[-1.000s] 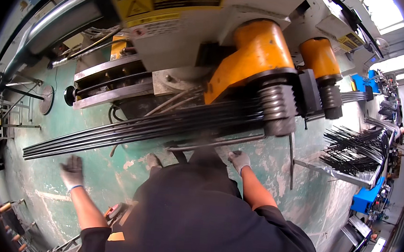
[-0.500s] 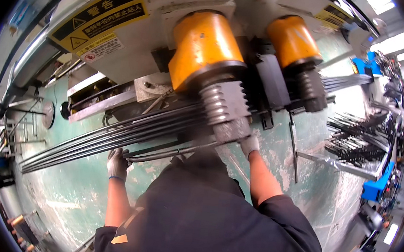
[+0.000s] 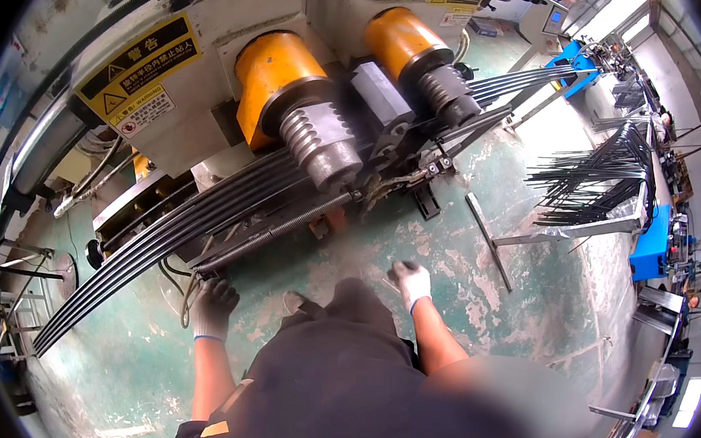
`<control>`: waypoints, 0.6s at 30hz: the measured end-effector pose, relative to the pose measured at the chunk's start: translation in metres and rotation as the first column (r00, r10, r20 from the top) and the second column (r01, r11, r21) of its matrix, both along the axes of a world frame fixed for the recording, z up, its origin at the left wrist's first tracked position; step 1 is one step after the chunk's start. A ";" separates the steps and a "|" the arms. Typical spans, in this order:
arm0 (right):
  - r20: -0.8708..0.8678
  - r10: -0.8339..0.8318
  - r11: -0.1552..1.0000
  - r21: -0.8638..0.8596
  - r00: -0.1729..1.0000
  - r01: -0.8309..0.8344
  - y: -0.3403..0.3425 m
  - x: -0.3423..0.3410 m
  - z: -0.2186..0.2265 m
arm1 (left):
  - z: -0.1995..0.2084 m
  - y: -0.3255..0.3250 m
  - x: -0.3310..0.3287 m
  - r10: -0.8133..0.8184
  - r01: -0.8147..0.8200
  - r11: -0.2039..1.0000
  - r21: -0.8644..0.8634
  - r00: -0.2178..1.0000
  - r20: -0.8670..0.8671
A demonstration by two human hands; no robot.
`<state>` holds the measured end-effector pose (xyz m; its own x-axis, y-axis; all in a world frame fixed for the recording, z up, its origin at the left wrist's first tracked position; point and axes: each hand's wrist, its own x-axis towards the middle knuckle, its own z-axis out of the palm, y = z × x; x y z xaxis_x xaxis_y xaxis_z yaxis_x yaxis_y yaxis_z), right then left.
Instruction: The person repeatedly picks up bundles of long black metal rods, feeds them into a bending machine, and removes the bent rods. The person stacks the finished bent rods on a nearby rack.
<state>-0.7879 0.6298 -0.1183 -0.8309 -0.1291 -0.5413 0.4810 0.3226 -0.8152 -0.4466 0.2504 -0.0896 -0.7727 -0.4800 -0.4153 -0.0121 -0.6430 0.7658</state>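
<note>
My left hand (image 3: 214,309), in a pale glove with dark fingers, is at the lower left end of a long coil spring (image 3: 278,233). Its fingers are curled, and whether they grip anything there is hidden. My right hand (image 3: 412,282), gloved the same way, is held over the floor in front of the machine, apart from it. Those fingers are curled in, with nothing visible in them. Several long dark rods (image 3: 148,243) run side by side through the machine (image 3: 217,32), beneath two orange housings (image 3: 276,71) with ribbed metal heads (image 3: 320,141).
A rack (image 3: 570,230) at the right carries many thin dark rods (image 3: 592,177). A metal stand leg (image 3: 490,244) sits on the worn green floor (image 3: 476,313). Left of the rods are a hanging cable (image 3: 186,305) and a metal frame (image 3: 18,307).
My right hand has come away from the ribbed head, back toward my body. My left hand remains near the spring's end. The view has shifted, placing the machine farther left and showing more of it.
</note>
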 end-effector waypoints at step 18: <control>-0.169 -0.185 0.745 -0.666 0.968 0.026 -0.191 -0.141 0.222 | 0.193 -0.024 -0.031 0.693 -0.672 0.711 0.207 0.619 -0.369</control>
